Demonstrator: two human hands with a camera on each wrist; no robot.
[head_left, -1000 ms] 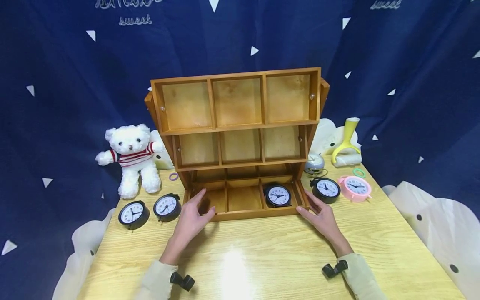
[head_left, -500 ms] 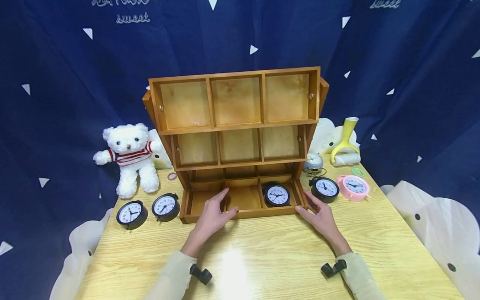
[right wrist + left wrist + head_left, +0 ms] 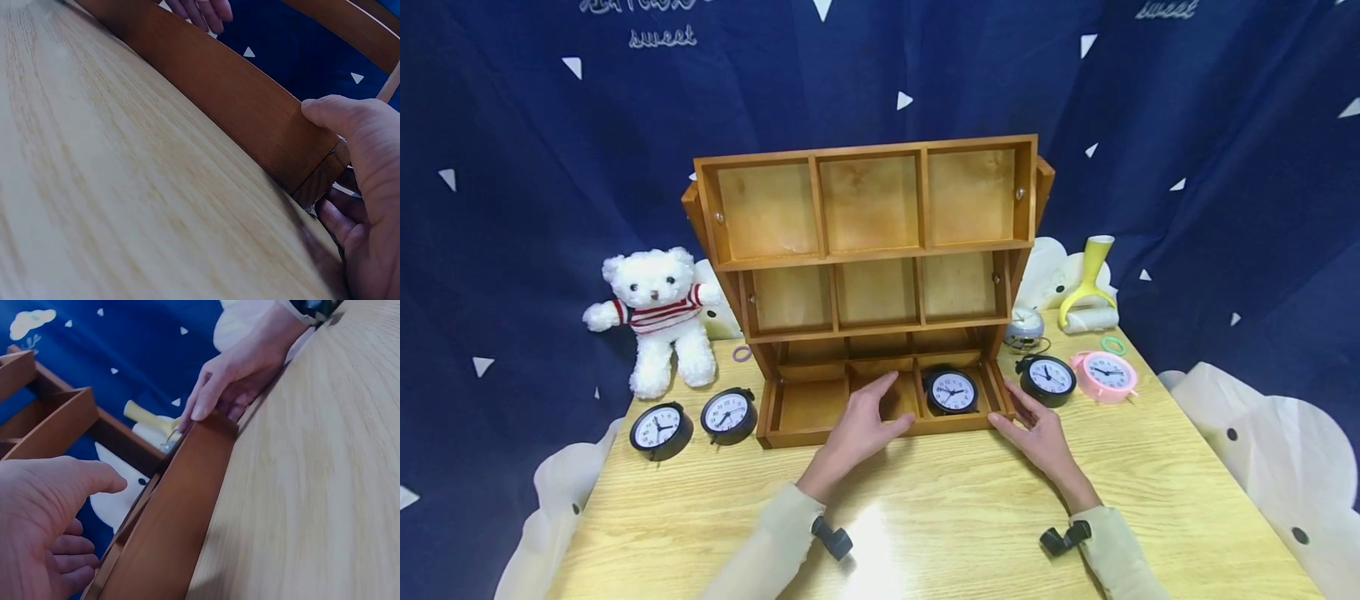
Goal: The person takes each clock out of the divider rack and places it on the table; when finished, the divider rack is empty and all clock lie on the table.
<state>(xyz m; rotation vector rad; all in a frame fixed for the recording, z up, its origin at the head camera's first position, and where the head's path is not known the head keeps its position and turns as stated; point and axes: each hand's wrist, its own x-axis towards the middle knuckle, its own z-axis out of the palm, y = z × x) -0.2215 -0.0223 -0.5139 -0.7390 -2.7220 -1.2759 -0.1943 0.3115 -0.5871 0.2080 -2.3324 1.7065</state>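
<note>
A brown wooden tiered shelf [image 3: 874,256] with divided compartments stands on the table. In its bottom tier a black alarm clock [image 3: 952,392] lies face up in the right compartment. My left hand [image 3: 861,429] hovers over the middle compartment of that tier, thumb and fingers spread, holding nothing. At the tier's front right corner, my right hand [image 3: 1039,440] grips the wood. In the right wrist view its thumb presses the front board [image 3: 219,87] while the fingers curl round the side. The left wrist view also shows the right hand [image 3: 240,375] on that corner.
Two black alarm clocks [image 3: 728,416] and a white teddy bear [image 3: 662,321] are left of the shelf. On the right are a black clock [image 3: 1047,379], a pink clock [image 3: 1106,376], a silvery round clock [image 3: 1024,327] and a yellow-handled roller [image 3: 1088,287].
My left hand has moved right along the bottom tier, from its left compartment to the middle one. My right hand keeps its hold on the corner.
</note>
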